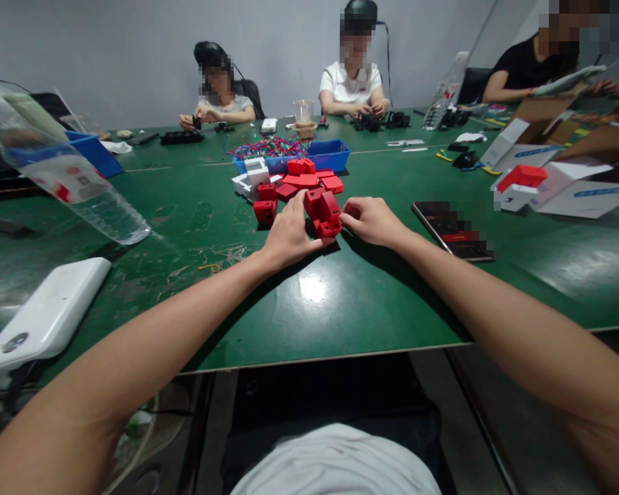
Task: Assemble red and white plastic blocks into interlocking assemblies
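- Your left hand [291, 234] grasps a red plastic bracket [324, 213], fingers along its far left side, thumb under its near edge.
- The bracket sits in front of you, around the middle of the green table [309, 323], directly between your two hands; whether it rests on the surface or is slightly raised, you cannot tell from here.
- It lies just left of your right hand [374, 221], whose thumb and forefinger draw together at its right edge. They look to be touching it, but whether they pinch the bracket or something small is unclear.
- The bracket's long axis seems to slant from far left to near right, its cut-out side turned towards your right fingertips. Your left hand is the nearer, already in full contact.
- Beyond your left fingers lie loose red parts [302, 181] and white parts [258, 172], with a blue tray [335, 161] of coloured wires [268, 147] behind.
- A phone [457, 234] lies right of your right hand.
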The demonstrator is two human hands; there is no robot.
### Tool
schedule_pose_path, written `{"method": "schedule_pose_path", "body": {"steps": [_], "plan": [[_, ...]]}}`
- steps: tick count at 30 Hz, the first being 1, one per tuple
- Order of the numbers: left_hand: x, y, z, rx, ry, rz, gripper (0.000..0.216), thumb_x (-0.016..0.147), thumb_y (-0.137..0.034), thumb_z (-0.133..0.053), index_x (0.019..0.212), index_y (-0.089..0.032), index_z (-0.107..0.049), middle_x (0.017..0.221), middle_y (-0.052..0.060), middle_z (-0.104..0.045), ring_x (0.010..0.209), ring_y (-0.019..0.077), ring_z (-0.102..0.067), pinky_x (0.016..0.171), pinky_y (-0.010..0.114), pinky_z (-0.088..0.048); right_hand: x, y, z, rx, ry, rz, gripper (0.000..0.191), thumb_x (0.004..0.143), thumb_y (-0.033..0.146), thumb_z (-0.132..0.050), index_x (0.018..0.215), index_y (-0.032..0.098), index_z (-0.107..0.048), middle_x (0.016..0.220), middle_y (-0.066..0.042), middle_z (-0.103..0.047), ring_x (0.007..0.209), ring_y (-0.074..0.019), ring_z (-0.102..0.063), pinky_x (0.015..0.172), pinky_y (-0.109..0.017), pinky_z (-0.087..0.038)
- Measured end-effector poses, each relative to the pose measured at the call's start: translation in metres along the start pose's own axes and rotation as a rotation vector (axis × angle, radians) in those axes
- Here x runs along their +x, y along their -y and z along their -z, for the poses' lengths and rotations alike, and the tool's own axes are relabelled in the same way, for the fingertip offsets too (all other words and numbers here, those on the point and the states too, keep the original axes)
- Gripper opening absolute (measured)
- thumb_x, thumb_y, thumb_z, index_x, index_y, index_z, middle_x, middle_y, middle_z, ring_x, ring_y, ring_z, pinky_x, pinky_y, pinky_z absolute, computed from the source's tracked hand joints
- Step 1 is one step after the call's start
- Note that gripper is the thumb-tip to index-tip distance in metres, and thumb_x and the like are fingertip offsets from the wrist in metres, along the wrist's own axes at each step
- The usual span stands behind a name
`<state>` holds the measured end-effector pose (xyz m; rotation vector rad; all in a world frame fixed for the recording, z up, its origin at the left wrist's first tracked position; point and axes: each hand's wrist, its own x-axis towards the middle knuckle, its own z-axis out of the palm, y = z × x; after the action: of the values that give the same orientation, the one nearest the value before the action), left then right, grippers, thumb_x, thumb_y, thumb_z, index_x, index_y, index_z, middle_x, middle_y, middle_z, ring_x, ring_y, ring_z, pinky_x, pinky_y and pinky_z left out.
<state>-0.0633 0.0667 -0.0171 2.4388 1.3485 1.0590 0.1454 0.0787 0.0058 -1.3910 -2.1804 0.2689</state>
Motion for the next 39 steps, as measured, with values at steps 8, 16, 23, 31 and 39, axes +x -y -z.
{"method": "schedule_pose_path", "body": {"steps": [8,16,23,31,39], "plan": [[0.001,-0.007,0.006,0.122,0.136,0.1,0.085,0.07,-0.061,-0.075,0.13,-0.011,-0.044,0.125,0.02,-0.061,0.113,0.0376,-0.06,0.099,0.053,-0.047,0.002,-0.011,-0.003,-0.096,-0.012,0.032,0.019,0.087,0.03,-0.061,0.087,0.013,-0.07,0.082,-0.009,-0.069,0.071,-0.0184,-0.058,0.067,-0.03,-0.039],[-0.001,-0.011,0.007,0.183,0.247,-0.029,0.085,0.075,-0.068,-0.067,0.133,-0.012,-0.043,0.125,0.02,-0.061,0.111,0.0381,-0.058,0.093,0.051,-0.047,0.001,-0.018,-0.016,-0.157,-0.128,0.124,0.035,0.085,0.026,-0.056,0.116,0.009,-0.063,0.114,-0.02,-0.061,0.105,-0.0296,-0.058,0.091,-0.041,-0.048],[0.0,-0.013,0.008,0.183,0.252,-0.032,0.081,0.076,-0.066,-0.066,0.132,-0.012,-0.044,0.124,0.019,-0.062,0.11,0.0372,-0.058,0.093,0.05,-0.047,0.008,-0.025,-0.026,-0.202,-0.181,0.2,0.053,0.087,0.022,-0.047,0.138,0.01,-0.048,0.151,-0.023,-0.04,0.139,-0.0349,-0.04,0.109,-0.054,-0.041],[0.0,-0.014,0.008,0.179,0.265,-0.016,0.083,0.075,-0.066,-0.068,0.133,-0.013,-0.042,0.125,0.018,-0.061,0.112,0.0369,-0.058,0.094,0.049,-0.047,0.027,-0.031,-0.027,-0.21,-0.035,0.131,0.061,0.086,0.028,-0.05,0.144,0.007,-0.045,0.157,-0.023,-0.037,0.144,-0.0366,-0.037,0.114,-0.055,-0.037],[0.0,-0.011,0.006,0.167,0.249,-0.032,0.083,0.074,-0.068,-0.067,0.132,-0.014,-0.043,0.123,0.018,-0.062,0.11,0.0373,-0.059,0.094,0.051,-0.047,0.045,-0.037,-0.026,-0.269,-0.013,0.196,0.06,0.09,0.028,-0.05,0.148,0.012,-0.042,0.162,-0.021,-0.029,0.144,-0.0355,-0.037,0.11,-0.055,-0.038]]}}
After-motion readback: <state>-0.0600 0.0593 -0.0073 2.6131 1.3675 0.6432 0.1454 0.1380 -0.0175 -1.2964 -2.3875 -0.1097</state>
